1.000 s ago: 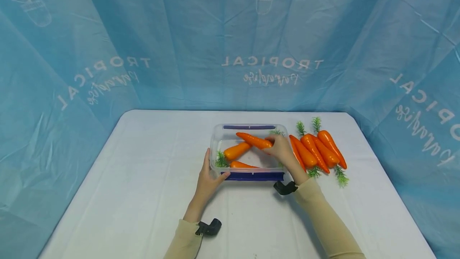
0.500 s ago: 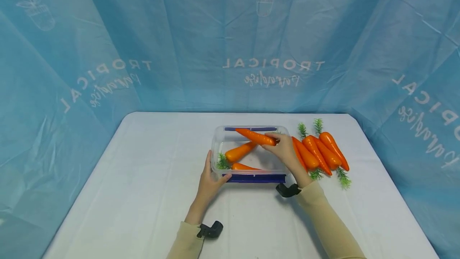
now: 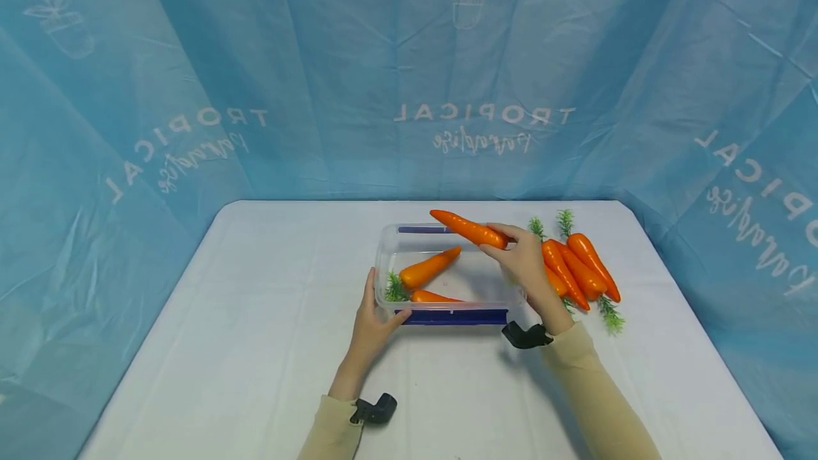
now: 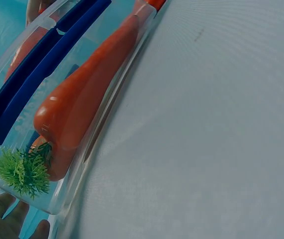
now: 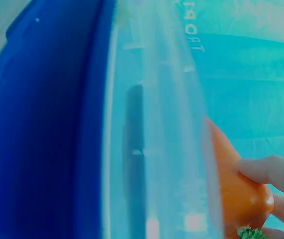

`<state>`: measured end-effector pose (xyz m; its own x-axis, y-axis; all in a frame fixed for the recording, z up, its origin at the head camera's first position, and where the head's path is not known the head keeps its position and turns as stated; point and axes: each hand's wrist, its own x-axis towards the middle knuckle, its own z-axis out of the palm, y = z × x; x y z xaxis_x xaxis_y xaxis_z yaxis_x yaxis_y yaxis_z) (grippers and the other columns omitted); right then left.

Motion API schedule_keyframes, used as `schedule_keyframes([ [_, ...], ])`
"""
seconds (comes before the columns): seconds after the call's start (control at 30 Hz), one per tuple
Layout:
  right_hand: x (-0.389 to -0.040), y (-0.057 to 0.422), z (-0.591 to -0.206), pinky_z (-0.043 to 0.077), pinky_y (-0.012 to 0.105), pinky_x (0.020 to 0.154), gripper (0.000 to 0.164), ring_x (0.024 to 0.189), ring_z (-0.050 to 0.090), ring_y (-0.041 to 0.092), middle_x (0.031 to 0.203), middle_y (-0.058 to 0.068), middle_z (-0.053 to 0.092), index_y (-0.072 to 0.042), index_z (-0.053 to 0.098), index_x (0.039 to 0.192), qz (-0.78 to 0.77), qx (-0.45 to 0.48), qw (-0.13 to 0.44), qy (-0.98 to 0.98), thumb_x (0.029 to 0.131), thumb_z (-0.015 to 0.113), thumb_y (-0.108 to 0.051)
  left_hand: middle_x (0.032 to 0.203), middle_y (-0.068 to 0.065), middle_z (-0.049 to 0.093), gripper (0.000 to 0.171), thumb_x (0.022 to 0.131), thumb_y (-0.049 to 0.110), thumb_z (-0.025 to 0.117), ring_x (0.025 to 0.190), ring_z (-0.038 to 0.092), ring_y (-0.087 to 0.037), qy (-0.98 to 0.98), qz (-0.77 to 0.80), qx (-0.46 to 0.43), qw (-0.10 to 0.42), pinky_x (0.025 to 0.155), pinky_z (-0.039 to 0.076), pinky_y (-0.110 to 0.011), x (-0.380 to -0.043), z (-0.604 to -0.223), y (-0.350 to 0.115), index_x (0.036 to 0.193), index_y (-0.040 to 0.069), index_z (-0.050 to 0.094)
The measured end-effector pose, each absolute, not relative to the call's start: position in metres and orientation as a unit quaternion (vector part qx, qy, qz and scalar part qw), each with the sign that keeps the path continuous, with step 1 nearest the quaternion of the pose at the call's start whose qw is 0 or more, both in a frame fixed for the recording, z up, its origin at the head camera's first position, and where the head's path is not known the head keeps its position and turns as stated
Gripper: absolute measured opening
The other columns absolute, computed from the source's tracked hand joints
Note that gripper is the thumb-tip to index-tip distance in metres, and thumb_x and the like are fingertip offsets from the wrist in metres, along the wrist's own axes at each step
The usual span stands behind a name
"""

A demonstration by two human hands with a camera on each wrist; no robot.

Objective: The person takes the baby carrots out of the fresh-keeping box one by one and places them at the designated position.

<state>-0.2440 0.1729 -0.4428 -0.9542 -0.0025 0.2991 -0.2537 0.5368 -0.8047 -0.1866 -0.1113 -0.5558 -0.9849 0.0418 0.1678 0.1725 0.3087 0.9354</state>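
A clear plastic food container with blue latches stands on the table in the head view. My left hand grips its near left corner, thumb at the front and fingers along the left side. Inside lie two orange carrots; one carrot slants across the middle and another lies along the front wall, with leafy green tops at the left. My right hand pinches a third carrot by its thick end, above the container, its tip pointing up and left. The right wrist view shows thumb and fingers on that carrot.
Several more carrots with green tops lie side by side on the table, right of the container, partly behind my right hand. A white cloth covers the table. Blue printed curtains hang around the back and sides.
My right hand has lifted its carrot out of the container and drawn it up and to the right. The left hand keeps its hold on the corner.
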Motion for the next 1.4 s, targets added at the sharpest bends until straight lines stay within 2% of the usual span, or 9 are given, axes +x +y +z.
schedule_keyframes([
  [0.2,-0.241,0.191,-0.433,0.043,0.013,0.059,0.042,0.083,0.055,0.023,0.113,0.02,0.067,-0.003,0.066,0.12,0.483,0.054,0.148,-0.861,0.082,0.075,-0.017,0.161,-0.01,0.016,0.103,0.081,0.027,0.076,0.145,0.024,-0.032,-0.81,-0.58,-0.069,0.059,0.116,0.022,-0.055,-0.187,-0.555,-0.11,0.155,0.023,0.005],
  [0.4,-0.239,0.21,-0.432,0.045,0.013,0.054,0.043,0.075,0.052,0.02,0.114,0.02,0.067,-0.003,0.065,0.121,0.491,0.039,0.159,-0.856,0.083,0.075,-0.02,0.16,-0.011,0.017,0.104,0.08,0.031,0.077,0.145,0.025,-0.033,-0.811,-0.578,-0.07,0.063,0.115,0.024,-0.057,-0.188,-0.558,-0.11,0.155,0.021,0.006],
  [0.6,-0.237,0.23,-0.438,0.048,0.007,0.066,0.047,0.092,0.058,0.023,0.121,0.019,0.064,-0.003,0.062,0.125,0.497,-0.005,0.168,-0.852,0.084,0.074,-0.022,0.16,-0.012,0.017,0.104,0.08,0.032,0.076,0.144,0.027,-0.034,-0.81,-0.578,-0.075,0.067,0.115,0.025,-0.057,-0.187,-0.557,-0.111,0.155,0.02,0.005],
  [0.8,-0.231,0.248,-0.441,0.045,0.002,0.07,0.045,0.098,0.06,0.028,0.12,0.02,0.065,-0.003,0.063,0.124,0.495,-0.05,0.191,-0.846,0.083,0.074,-0.018,0.159,-0.013,0.02,0.104,0.079,0.031,0.077,0.143,0.029,-0.035,-0.811,-0.577,-0.075,0.068,0.114,0.026,-0.057,-0.188,-0.557,-0.111,0.155,0.02,0.006],
  [0.87,-0.23,0.254,-0.442,0.043,0.001,0.071,0.044,0.097,0.06,0.026,0.119,0.021,0.065,-0.002,0.063,0.123,0.487,-0.058,0.199,-0.848,0.083,0.074,-0.017,0.159,-0.013,0.021,0.105,0.079,0.032,0.077,0.143,0.029,-0.035,-0.812,-0.576,-0.072,0.067,0.114,0.026,-0.057,-0.187,-0.557,-0.112,0.155,0.021,0.006],
  [1.13,-0.227,0.281,-0.451,0.044,0.002,0.066,0.042,0.081,0.052,0.001,0.114,0.02,0.067,-0.002,0.065,0.121,0.468,-0.095,0.22,-0.85,0.084,0.073,-0.02,0.159,-0.015,0.02,0.105,0.079,0.032,0.077,0.142,0.029,-0.037,-0.811,-0.576,-0.079,0.069,0.113,0.028,-0.059,-0.188,-0.556,-0.112,0.155,0.02,0.006],
  [1.4,-0.224,0.299,-0.461,0.041,0.003,0.064,0.041,0.077,0.048,0.001,0.111,0.021,0.067,0.0,0.065,0.12,0.45,-0.122,0.231,-0.854,0.083,0.073,-0.018,0.159,-0.014,0.021,0.105,0.079,0.032,0.077,0.141,0.031,-0.037,-0.812,-0.575,-0.073,0.066,0.112,0.028,-0.059,-0.187,-0.557,-0.111,0.155,0.02,0.006],
])
